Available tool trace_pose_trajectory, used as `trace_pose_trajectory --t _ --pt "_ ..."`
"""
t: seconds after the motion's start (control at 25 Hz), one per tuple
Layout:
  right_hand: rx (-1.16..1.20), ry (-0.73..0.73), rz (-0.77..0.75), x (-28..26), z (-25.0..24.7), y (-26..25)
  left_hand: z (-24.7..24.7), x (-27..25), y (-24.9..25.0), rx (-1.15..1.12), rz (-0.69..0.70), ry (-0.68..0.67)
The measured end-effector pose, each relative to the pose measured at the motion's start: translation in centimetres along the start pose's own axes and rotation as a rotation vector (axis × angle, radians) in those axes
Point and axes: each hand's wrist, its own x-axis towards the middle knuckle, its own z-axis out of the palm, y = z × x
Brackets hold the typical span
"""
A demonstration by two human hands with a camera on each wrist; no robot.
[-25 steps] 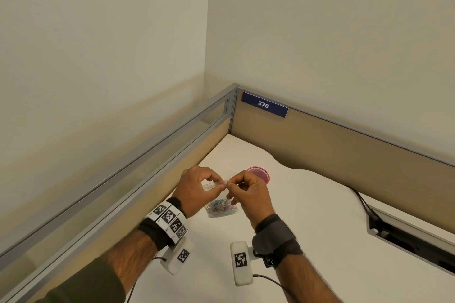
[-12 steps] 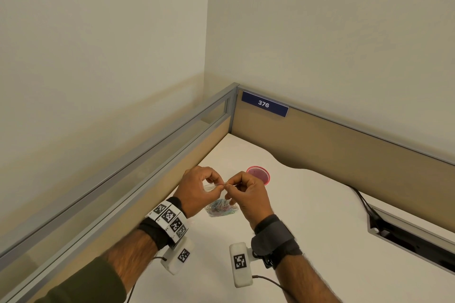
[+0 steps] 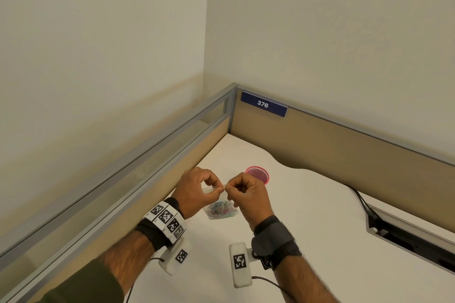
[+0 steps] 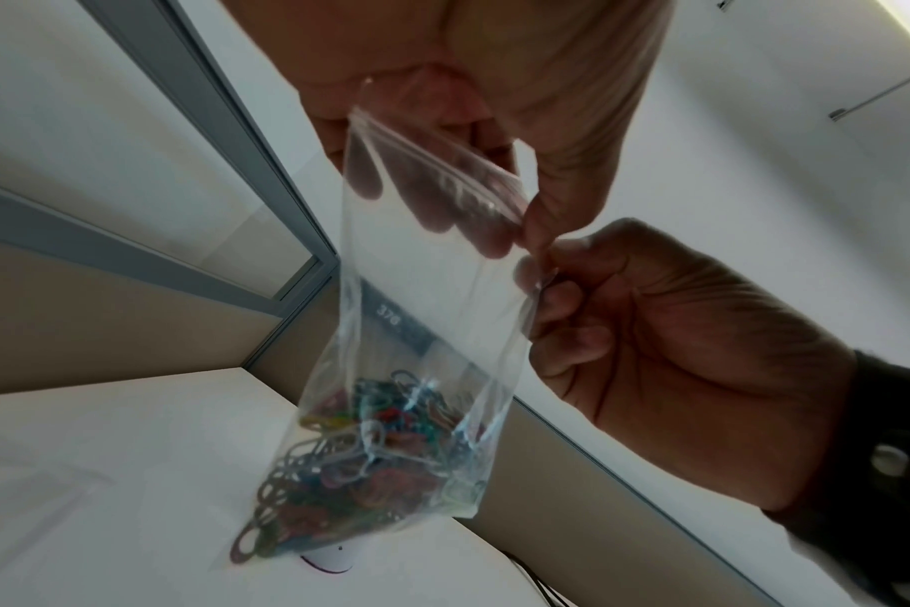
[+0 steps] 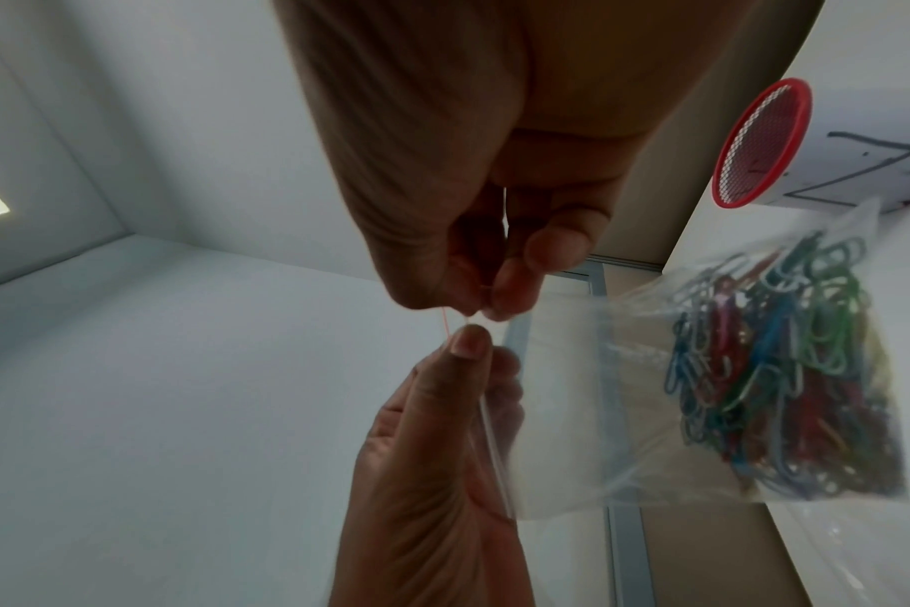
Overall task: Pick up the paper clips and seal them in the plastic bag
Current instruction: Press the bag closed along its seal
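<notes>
Head view looks forward and down from above onto a desk corner, both hands mid-frame, at arm's length. Left wrist view sits under the left hand, very close, aimed up along the fingers, catching the right hand opposite. Right wrist view does the mirror job, up past the right hand toward the left. All three share the plastic bag and, probably, the red mesh cup, though only a blurred sliver of it shows below the bag from the left wrist.

The plastic bag's zip strip is hidden behind pinching fingers; whether sealed, unclear.
</notes>
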Motion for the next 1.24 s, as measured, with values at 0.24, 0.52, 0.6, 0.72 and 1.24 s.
trace_pose_trajectory --t 0.24,0.52,0.6,0.72,1.24 --pt "0.033 0.006 0.008 -0.1 -0.4 0.0 -1.4 -0.8 -1.8 -0.015 -0.052 0.013" --pt "0.058 0.030 0.015 -0.1 -0.8 0.4 -2.1 -1.1 -3.4 -0.104 -0.077 0.021" --pt "0.066 0.047 0.020 -0.1 -1.0 0.4 -2.2 -1.0 -3.7 -0.125 -0.094 0.016" --pt "0.112 0.050 0.037 -0.1 -1.2 0.3 -2.1 -1.0 -3.9 -0.163 -0.116 0.003" --pt "0.178 0.025 0.058 0.0 -0.4 0.0 0.8 -1.8 -5.0 -0.616 -0.350 0.135"
